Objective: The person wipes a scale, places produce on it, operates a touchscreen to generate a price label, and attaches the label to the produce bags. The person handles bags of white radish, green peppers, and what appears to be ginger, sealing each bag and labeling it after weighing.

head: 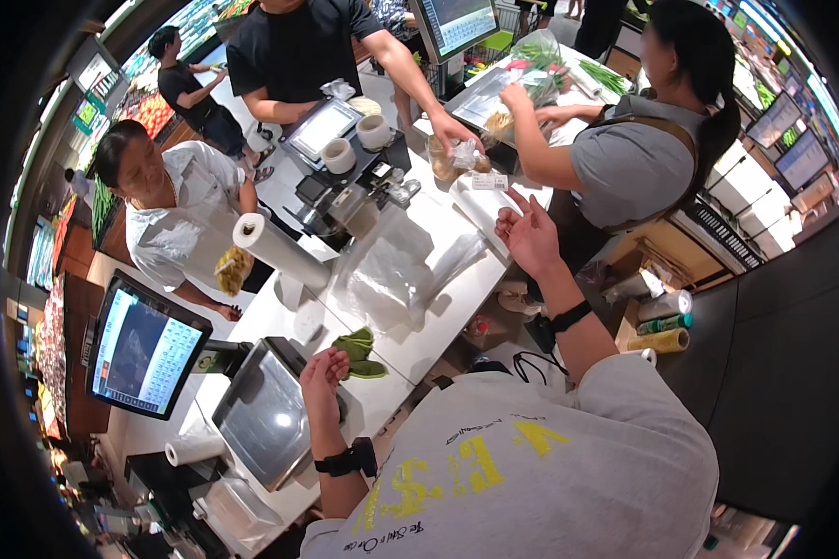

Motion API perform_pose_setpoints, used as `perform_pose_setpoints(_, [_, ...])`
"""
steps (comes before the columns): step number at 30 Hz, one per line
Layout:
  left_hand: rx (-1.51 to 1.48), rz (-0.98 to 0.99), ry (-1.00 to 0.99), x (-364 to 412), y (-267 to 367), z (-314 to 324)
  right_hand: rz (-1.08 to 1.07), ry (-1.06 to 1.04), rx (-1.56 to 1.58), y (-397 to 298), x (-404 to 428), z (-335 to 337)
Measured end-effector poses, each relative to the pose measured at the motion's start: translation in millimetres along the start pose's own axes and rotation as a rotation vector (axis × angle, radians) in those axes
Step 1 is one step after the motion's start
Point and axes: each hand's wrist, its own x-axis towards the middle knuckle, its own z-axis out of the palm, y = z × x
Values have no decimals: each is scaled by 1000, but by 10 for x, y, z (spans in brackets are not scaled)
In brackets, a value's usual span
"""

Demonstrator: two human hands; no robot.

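Note:
Over the white counter (398,349), my left hand (324,377) is half curled beside a green cloth or glove (359,353), with nothing visible in its fingers. My right hand (531,234) is raised near the far part of the counter, and a printed label (489,182) with a barcode is close to its fingertips; whether it touches the label I cannot tell. Past the label, another person's hand (454,133) rests on a knotted clear plastic bag of round brownish produce (442,164). A weighing scale's steel platter (269,405) lies left of my left hand.
Clear plastic bags (391,272) cover the middle of the counter, beside an upright bag roll (280,248). A touchscreen (147,346) stands at the left. A co-worker (636,154) handles produce at the right. A person holding a bag (189,216) stands across the counter.

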Motion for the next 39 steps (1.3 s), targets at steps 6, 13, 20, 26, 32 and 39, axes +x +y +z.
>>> perform_pose_setpoints(6, [66,-43,78,-51,-210,700,52,-32,53,-271,327,-200])
perform_pose_setpoints(13, [91,-74,65,-218,-333,1051,95,-1,181,-344,635,-329])
perform_pose_setpoints(20, [80,-62,139,-298,-396,1204,113,6,216,-362,870,-449])
perform_pose_setpoints(26, [44,-50,169,-323,-441,1252,130,19,283,-344,974,-522])
perform_pose_setpoints(32, [38,-53,224,-324,-438,1325,129,38,376,-345,1039,-457])
perform_pose_setpoints(39, [36,-68,205,-291,-428,1391,102,-9,427,-288,1185,-554])
